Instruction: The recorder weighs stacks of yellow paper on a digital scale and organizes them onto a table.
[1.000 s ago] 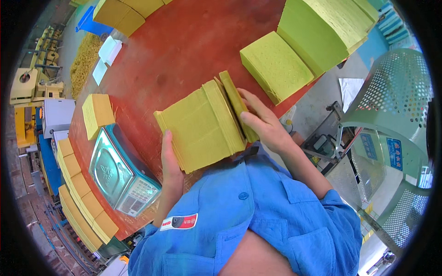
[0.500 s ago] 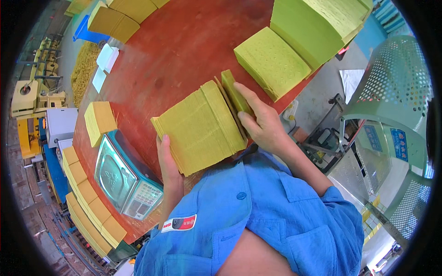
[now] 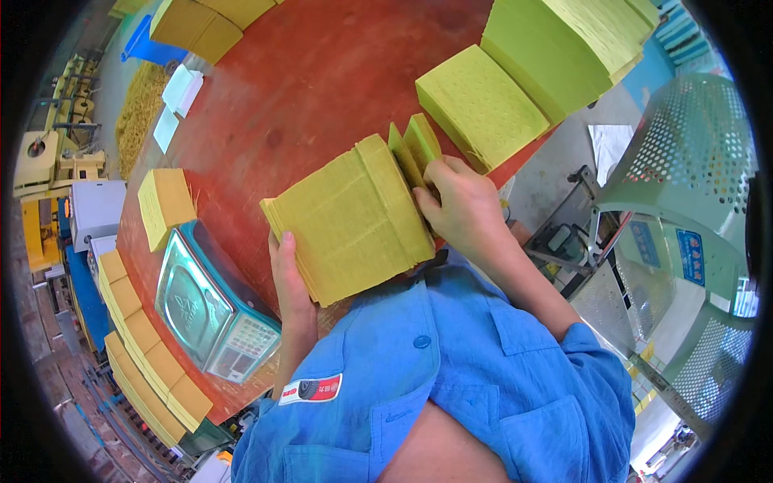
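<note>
A thick block of yellow paper (image 3: 346, 221) stands on its edge at the near side of the red table, close to my body. My left hand (image 3: 291, 274) holds its left side, with the thumb over the top edge and the other fingers hidden behind it. At the block's right end, my right hand (image 3: 465, 201) pinches a thin bundle of yellow sheets (image 3: 420, 143) between thumb and bent fingers. Those sheets lean apart from the block, with a gap between two thin parts.
On the red table (image 3: 322, 72) are a yellow-green paper block (image 3: 483, 105) and a taller stack (image 3: 547, 64) at the far right. A teal scale (image 3: 201, 306), a small paper block (image 3: 165, 205) and white cards (image 3: 179, 92) lie left. A green perforated machine guard (image 3: 684, 153) stands right.
My right hand's fingers have curled from lying along the thin bundle to pinching it lower down. The bundle has spread into two parts. My left hand keeps its hold.
</note>
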`<action>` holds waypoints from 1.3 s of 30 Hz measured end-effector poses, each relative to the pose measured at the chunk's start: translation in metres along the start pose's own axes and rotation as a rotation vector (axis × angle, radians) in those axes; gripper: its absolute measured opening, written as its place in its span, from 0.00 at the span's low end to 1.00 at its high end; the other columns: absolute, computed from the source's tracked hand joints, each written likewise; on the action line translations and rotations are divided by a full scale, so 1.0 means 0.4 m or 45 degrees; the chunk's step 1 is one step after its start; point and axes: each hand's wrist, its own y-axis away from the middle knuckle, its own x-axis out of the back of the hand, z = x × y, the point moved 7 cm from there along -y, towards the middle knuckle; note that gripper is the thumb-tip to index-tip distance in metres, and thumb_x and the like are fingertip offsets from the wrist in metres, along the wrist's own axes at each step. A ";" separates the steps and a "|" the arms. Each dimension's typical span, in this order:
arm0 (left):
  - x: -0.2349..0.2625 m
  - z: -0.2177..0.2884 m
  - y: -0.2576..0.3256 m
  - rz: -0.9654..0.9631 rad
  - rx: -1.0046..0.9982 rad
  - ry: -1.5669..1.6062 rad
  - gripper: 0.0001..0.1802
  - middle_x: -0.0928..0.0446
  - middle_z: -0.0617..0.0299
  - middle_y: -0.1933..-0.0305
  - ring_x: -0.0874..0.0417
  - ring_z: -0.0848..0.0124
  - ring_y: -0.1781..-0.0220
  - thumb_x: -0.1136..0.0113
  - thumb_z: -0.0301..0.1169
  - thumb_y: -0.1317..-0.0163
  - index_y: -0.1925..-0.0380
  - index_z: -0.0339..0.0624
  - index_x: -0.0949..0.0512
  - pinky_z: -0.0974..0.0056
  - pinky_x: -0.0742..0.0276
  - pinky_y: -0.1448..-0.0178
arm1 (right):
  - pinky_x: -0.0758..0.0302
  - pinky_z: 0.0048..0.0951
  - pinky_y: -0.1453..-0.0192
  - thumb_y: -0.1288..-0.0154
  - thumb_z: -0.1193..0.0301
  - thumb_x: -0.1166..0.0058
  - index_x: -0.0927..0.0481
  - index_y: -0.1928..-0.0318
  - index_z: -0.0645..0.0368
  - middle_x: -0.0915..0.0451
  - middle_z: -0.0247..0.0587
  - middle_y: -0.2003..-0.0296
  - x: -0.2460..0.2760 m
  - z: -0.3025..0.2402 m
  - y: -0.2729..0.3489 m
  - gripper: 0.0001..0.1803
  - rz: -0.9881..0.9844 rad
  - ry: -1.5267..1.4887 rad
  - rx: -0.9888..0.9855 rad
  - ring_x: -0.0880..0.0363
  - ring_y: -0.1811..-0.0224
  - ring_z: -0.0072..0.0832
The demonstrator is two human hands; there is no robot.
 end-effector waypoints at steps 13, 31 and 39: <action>0.016 -0.006 0.004 0.010 0.008 0.013 0.31 0.35 0.52 0.32 0.31 0.62 0.32 0.54 0.41 0.26 0.29 0.37 0.44 0.59 0.33 0.31 | 0.23 0.42 0.68 0.44 0.77 0.42 0.30 0.70 0.65 0.25 0.53 0.67 0.001 -0.039 0.016 0.08 0.116 -0.021 0.120 0.22 0.71 0.50; -0.432 0.175 -0.112 -1.378 -1.270 -1.379 0.14 0.21 0.52 0.50 0.25 0.52 0.37 0.41 0.30 0.45 0.58 0.38 0.20 0.47 0.35 0.29 | 0.21 0.47 0.55 0.43 0.71 0.38 0.29 0.54 0.65 0.24 0.59 0.55 0.020 0.008 0.027 0.19 -0.020 -0.114 -0.087 0.20 0.58 0.56; -0.372 0.180 -0.130 -1.221 -1.300 -1.306 0.14 0.29 0.58 0.77 0.25 0.59 0.67 0.36 0.33 0.48 0.84 0.39 0.28 0.54 0.26 0.52 | 0.23 0.42 0.52 0.44 0.74 0.38 0.24 0.54 0.62 0.21 0.54 0.58 0.013 0.058 0.027 0.17 -0.028 -0.090 -0.225 0.20 0.55 0.51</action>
